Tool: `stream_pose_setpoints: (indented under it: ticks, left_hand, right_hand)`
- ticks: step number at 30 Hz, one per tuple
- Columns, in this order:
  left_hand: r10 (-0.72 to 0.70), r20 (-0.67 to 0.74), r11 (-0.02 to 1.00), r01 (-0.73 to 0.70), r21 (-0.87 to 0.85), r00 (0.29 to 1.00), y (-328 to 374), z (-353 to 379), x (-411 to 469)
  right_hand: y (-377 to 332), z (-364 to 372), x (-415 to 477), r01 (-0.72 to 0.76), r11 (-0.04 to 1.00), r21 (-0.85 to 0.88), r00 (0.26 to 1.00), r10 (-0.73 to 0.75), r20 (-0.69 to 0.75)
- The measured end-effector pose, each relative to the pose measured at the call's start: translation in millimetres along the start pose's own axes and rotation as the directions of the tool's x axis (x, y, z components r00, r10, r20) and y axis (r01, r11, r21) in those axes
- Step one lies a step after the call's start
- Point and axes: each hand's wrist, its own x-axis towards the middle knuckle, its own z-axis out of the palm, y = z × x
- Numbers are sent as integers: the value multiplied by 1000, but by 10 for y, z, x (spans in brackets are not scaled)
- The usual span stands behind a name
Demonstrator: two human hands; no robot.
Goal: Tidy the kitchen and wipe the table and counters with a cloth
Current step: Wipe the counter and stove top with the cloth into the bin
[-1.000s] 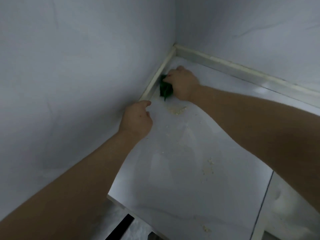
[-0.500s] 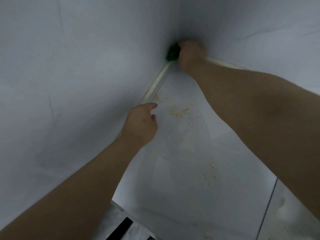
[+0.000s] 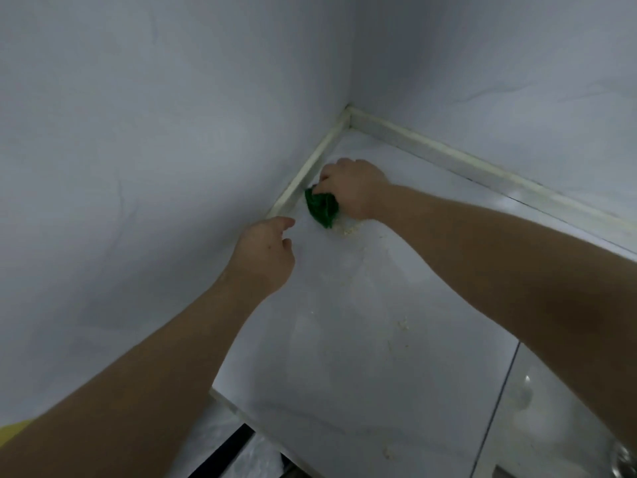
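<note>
**Green cloth pressed to the bench near the corner**

The fingers of the right hand are clenched around a bunched green cloth, which sticks out below and to the left of the knuckles and touches the bench just right of centre frame. The cloth lies just beside the pale trim strip that runs along the foot of the left wall. A small heap of pale crumbs sits right at the cloth's lower edge — touching it or nearly so.

The left hand is lower and to the left, near the cloth but apart from it. Its fingers are loosely curled with nothing visible in them and the thumb points forward. It is close to where the bench meets the left wall; whether it rests on the surface cannot be told.

Both bare forearms reach in from the bottom corners, and the right one covers much of the bench's right side. More crumbs are scattered lower on the white surface, well apart from the cloth. The same trim continues along the back wall toward the right edge. A thin dark seam crosses the bench at lower right. Beyond it a shiny metal object is cut off by the frame — too little shows to name it.
</note>
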Motion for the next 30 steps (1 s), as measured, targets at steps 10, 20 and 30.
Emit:
stream_pose_setpoints:
  ticks: [10,20,30]
  left_hand:
    - [8,4,1000,-8,-26,1000,-55,127,-51]
    - [-67,-88,992,57,-112,994,-351,209,-78]
    - [-267,-114,927,223,-301,957,-578,151,-414]
  right_hand:
    - [506,-143,168,-558,830,7,823,555,-117]
    - [231,139,583,-508,862,-13,861,507,-47]
    - [-429,262,172,-180,951,250,982,189,-12]
